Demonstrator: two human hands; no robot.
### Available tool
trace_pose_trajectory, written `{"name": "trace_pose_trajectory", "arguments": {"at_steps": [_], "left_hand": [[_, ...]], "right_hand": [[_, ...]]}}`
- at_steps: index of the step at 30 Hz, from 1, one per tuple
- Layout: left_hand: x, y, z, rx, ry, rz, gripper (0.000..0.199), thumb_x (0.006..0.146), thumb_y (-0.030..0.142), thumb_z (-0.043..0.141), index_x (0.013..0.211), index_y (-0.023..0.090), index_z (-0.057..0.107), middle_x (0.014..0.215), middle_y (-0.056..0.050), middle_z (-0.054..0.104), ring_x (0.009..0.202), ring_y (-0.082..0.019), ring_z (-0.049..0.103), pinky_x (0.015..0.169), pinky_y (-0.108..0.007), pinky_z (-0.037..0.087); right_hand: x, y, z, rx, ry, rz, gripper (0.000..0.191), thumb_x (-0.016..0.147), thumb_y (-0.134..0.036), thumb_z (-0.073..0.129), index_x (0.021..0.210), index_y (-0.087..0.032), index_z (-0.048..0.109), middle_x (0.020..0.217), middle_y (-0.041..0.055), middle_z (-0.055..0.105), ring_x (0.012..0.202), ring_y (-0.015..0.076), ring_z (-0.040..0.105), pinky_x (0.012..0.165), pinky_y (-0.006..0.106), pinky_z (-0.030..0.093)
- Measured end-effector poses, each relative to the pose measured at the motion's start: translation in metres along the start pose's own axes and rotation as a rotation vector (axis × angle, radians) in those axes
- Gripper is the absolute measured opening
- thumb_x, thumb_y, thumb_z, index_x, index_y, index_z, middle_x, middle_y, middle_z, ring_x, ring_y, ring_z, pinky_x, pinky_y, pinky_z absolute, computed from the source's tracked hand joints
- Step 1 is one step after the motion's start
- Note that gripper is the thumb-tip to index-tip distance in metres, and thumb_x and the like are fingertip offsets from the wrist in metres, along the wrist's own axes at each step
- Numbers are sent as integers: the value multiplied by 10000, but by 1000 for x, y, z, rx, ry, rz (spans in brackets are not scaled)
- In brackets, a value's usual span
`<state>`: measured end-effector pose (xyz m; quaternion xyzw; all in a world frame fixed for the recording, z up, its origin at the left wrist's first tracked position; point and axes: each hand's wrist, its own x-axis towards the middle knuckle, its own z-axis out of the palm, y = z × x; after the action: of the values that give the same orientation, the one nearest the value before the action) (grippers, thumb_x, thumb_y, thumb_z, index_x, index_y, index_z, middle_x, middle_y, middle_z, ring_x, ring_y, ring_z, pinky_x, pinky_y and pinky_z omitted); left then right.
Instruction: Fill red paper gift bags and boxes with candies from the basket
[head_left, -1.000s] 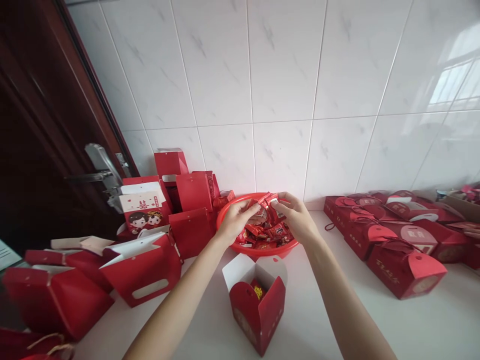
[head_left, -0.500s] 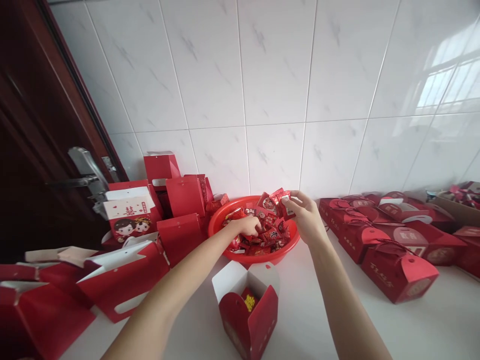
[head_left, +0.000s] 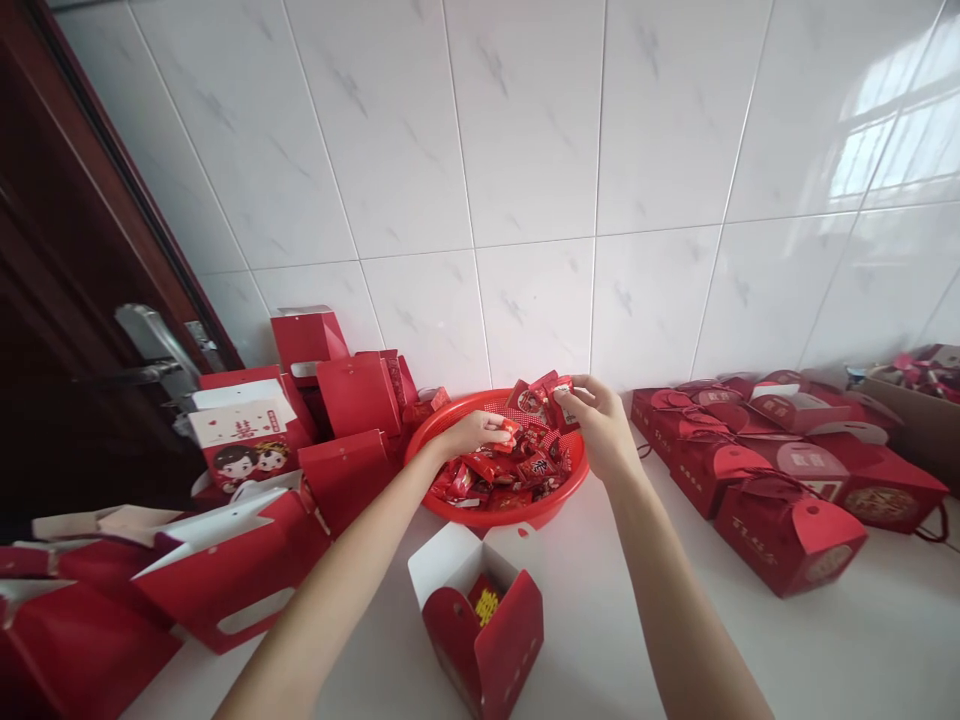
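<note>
A round red plastic basket full of red-wrapped candies stands against the tiled wall. Above its left half, my left hand is closed on a small red-wrapped candy. My right hand, at the basket's right rim, grips several red candy packets between thumb and fingers. In front of the basket stands an open red gift box with its flaps up. Inside it lies a red item with yellow characters.
Open red boxes crowd the left side, by a card with two cartoon figures. Closed red boxes tied with cord sit in rows on the right. A cardboard carton is at far right, a dark door at left.
My left hand has risen out of the candy pile with a candy in its fingers. My right hand still holds its packets at the rim. The view has shifted slightly.
</note>
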<state>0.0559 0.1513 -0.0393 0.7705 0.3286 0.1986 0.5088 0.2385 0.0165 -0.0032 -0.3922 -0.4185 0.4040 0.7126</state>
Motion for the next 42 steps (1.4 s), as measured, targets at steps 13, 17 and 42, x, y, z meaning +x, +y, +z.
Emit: {"name": "trace_pose_trajectory", "arguments": {"at_steps": [13,17,42], "left_hand": [[-100,25,31,-330,408,206,344,726,385,792,1034,232,807,1142,-79,750,898,-205,668,854,-366,550],[-108,31,36,-221,470,294,331,750,358,768,1062,252,803,1206,-76,746,1198,-301,630,1025,-443,510],[-115,29,43,62,637,393,458,794,341,739,1229,237,641,1204,-78,671,1097,-241,649,964,-366,537]], "right_hand": [[-3,17,9,-185,-70,33,322,683,-461,745,855,-223,612,688,-7,682,603,170,618,536,279,470],[-8,26,15,-291,-141,34,307,728,-475,731,887,-239,615,676,-21,664,588,169,597,522,277,451],[-26,10,31,-322,-407,-37,298,796,-424,737,997,-235,626,860,22,701,756,204,667,662,340,539]]}}
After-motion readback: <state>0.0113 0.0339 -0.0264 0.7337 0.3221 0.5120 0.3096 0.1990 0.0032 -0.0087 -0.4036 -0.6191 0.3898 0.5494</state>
